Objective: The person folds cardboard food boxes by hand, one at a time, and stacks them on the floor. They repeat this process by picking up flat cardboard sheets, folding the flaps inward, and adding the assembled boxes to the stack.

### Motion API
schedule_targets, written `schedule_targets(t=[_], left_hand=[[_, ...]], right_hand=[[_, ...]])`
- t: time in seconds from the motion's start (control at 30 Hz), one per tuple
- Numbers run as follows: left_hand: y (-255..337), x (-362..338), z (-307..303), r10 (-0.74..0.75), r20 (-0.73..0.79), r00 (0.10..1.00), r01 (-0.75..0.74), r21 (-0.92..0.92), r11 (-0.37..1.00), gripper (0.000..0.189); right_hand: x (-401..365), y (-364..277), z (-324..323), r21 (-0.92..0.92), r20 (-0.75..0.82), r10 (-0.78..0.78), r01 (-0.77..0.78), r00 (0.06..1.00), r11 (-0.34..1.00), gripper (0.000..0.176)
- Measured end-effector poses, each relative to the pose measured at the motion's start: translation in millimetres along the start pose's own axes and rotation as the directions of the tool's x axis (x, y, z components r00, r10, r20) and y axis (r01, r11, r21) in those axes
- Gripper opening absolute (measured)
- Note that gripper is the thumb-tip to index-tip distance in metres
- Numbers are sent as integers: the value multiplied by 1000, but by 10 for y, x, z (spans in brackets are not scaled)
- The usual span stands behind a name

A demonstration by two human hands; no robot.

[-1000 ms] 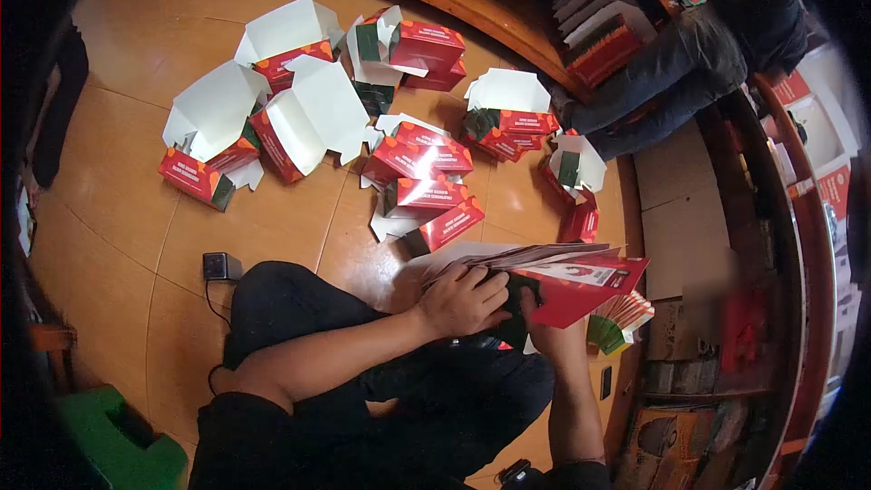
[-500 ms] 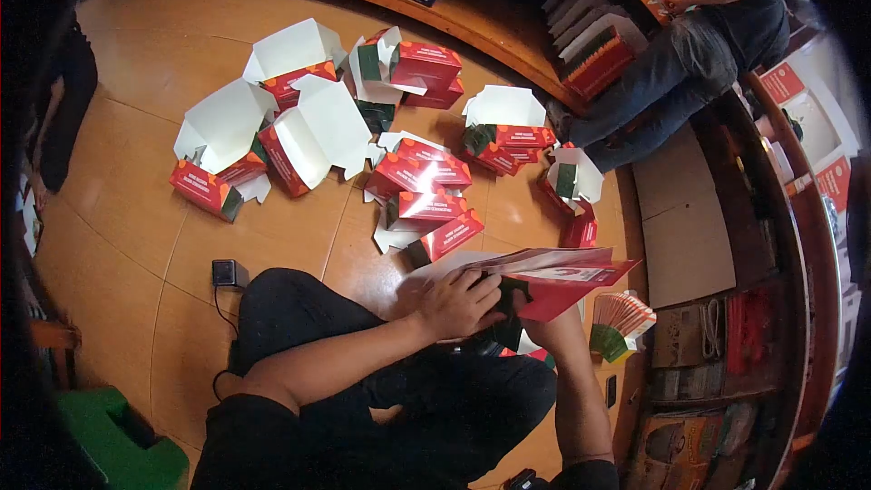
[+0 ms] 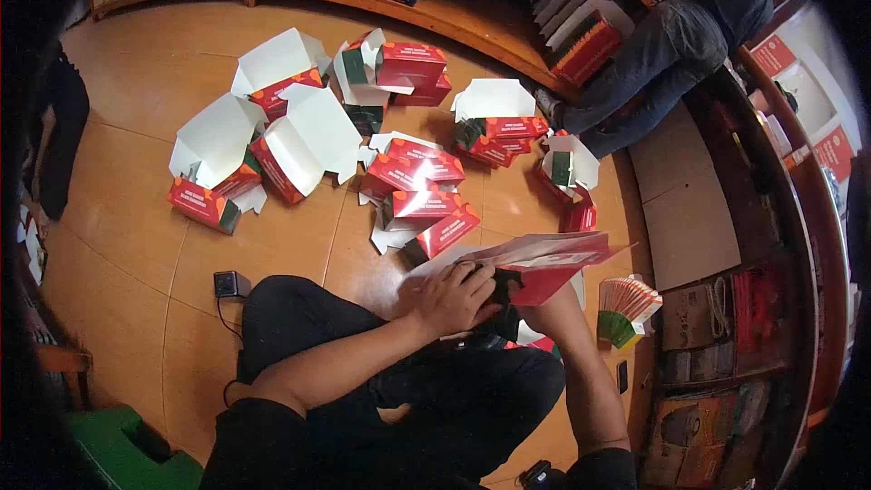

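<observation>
Above the floor's [image 3: 272, 245] near edge, over the person's lap [image 3: 399, 390], layered red card [image 3: 555, 280] is held by the left hand's [image 3: 456, 298] grip on top and the right hand's [image 3: 544, 314] beneath, where even pressure should keep its layers aligned.

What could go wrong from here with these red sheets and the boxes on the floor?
The red sheets spread apart beyond the right hand, so a few might slip out of line.
The co-worker's shoe is close to an open white-lidded box; a step could crush it.
The black cube's cord runs beside the left knee and might snag.
</observation>
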State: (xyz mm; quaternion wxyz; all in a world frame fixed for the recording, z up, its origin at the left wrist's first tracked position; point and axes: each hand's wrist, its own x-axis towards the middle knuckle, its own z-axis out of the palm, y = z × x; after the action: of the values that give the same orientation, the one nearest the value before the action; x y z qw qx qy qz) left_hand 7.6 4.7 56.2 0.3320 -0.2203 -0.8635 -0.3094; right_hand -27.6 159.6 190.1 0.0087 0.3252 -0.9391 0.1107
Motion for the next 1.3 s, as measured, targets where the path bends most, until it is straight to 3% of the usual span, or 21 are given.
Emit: schedule_targets(t=[0.2,0.27,0.4,0.47,0.6,0.7,0.73,0.8,0.97,1.0,1.03,1.1,1.13,1.2,1.23,1.27,1.3], left_hand=[[10,-48,12,-27,73,997,26,19,999,44],[-8,-47,23,-43,29,999,45,-67,997,45],[30,-179,157,-105,-50,993,96,-160,982,47],[37,-205,127,-134,-63,989,114,-257,960,49],[-21,-227,173,-100,-104,990,71,-255,964,52],[-51,-239,201,-85,-118,989,55,-238,970,55],[-40,-206,153,-79,-97,992,46,-305,951,53],[-28,-194,113,-76,-73,994,44,-370,928,51],[2,-216,77,-68,-87,994,43,-267,963,52],[55,-226,53,-132,-63,989,103,-342,934,38],[94,-232,-54,-121,-55,991,96,-338,936,38],[190,-248,-368,-184,102,978,211,-445,870,17],[261,-267,-569,-285,158,945,324,-559,764,7],[233,-175,-1007,-213,-25,977,151,-621,769,3],[211,-52,-1262,-253,-96,963,114,-703,701,8],[187,188,-1559,-200,-216,956,-23,-732,681,10],[124,364,-1927,-132,-340,931,-150,-686,712,21]], right_hand=[[115,18,128,-19,57,-36,37,998,999,24],[163,121,249,-77,133,24,-14,991,997,20],[164,67,220,-16,96,28,-27,995,1000,22],[164,-14,264,-93,149,157,-145,976,985,25],[235,-72,286,-116,182,185,-165,966,979,27],[277,-68,274,-247,305,61,17,950,969,27],[266,-84,259,-244,296,61,14,953,970,27],[212,-120,240,-159,214,204,-172,955,972,28],[113,-138,226,-22,177,270,-271,946,962,40],[85,-111,156,49,206,281,-297,937,954,40],[23,-112,60,60,199,284,-301,938,952,40],[-195,-79,-103,581,30,439,-373,898,723,36],[-339,1,-91,690,-59,515,-338,855,640,32],[-668,253,-47,792,-135,612,-287,779,539,28],[-868,439,35,803,-292,673,-208,679,558,28],[-1058,572,154,795,-429,716,-146,551,589,28],[-1220,691,281,790,-414,730,-183,544,585,28]])
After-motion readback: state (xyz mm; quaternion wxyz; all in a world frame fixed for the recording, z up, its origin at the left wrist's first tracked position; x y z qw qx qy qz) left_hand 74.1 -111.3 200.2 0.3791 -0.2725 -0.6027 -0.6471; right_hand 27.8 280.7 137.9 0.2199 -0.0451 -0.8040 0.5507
